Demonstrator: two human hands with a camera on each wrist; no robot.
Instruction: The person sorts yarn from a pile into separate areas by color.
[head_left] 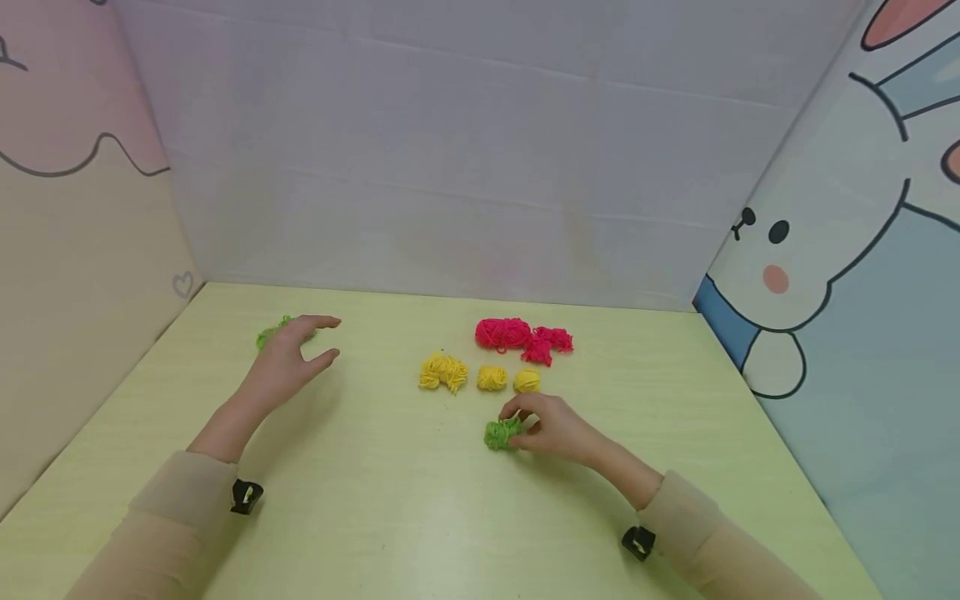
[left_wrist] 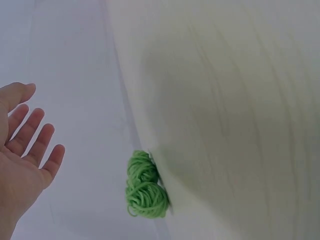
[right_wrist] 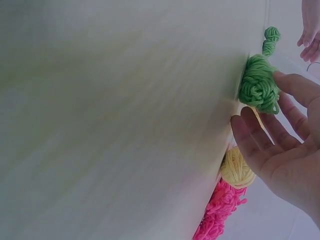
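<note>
My right hand (head_left: 555, 427) is at a small ball of green yarn (head_left: 501, 434) on the table, thumb and index finger pinching its right side. In the right wrist view the thumb lies against that ball (right_wrist: 259, 86), and the other fingers stretch out beside it. My left hand (head_left: 288, 358) hovers at the far left with fingers apart, holding nothing. It partly covers a second green yarn bundle (head_left: 268, 336) in the head view. The left wrist view shows this bundle (left_wrist: 146, 187) whole, as two lumps joined together, apart from the hand.
Just beyond the right hand is a row of yellow yarn: a loose bundle (head_left: 443, 372), a small roll (head_left: 492, 377) and a ball (head_left: 527, 381). Behind them lies pink-red yarn (head_left: 504, 333). A white wall (head_left: 450, 167) borders the table's back, with printed panels (head_left: 862, 350) at the sides.
</note>
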